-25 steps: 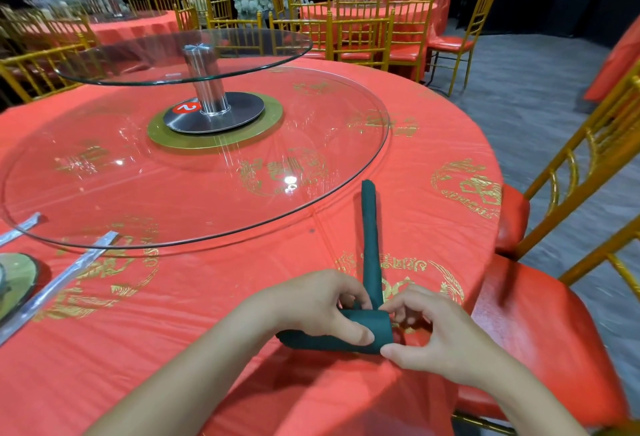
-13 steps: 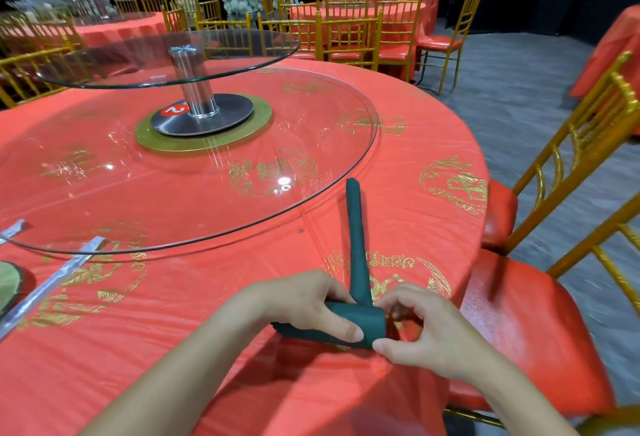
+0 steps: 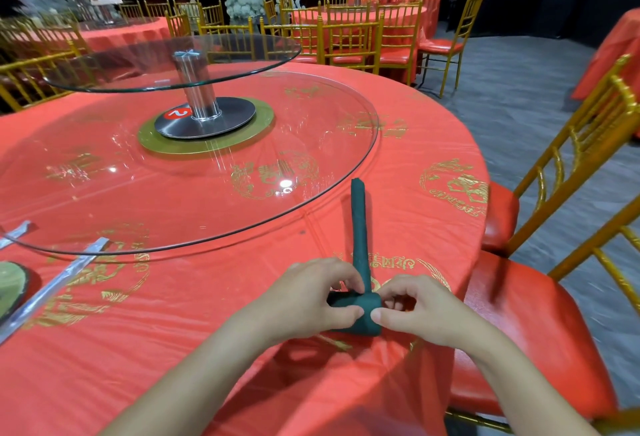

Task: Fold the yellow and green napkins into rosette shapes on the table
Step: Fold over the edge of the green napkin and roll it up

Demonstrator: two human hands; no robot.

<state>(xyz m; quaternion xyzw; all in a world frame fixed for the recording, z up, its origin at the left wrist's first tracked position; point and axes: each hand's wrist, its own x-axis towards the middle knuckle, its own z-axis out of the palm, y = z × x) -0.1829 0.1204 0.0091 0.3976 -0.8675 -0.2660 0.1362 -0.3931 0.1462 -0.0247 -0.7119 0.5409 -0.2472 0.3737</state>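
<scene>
Barely anything has shifted: the left hand (image 3: 311, 297) and right hand (image 3: 415, 311) keep pinching the rolled near end of the green napkin (image 3: 360, 228), which lies on the table (image 3: 173, 331) near its edge. Most of the strip lies unrolled, so this rosette looks barely begun.

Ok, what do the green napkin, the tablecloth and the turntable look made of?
Napkin: matte dark green cloth, probably woven; it rolls softly, no shine. Tablecloth: glossy red sheet with gold print, likely thin plastic, given sheen and fine creases. Turntable: clear glass, judging by transparency and glints.
</scene>
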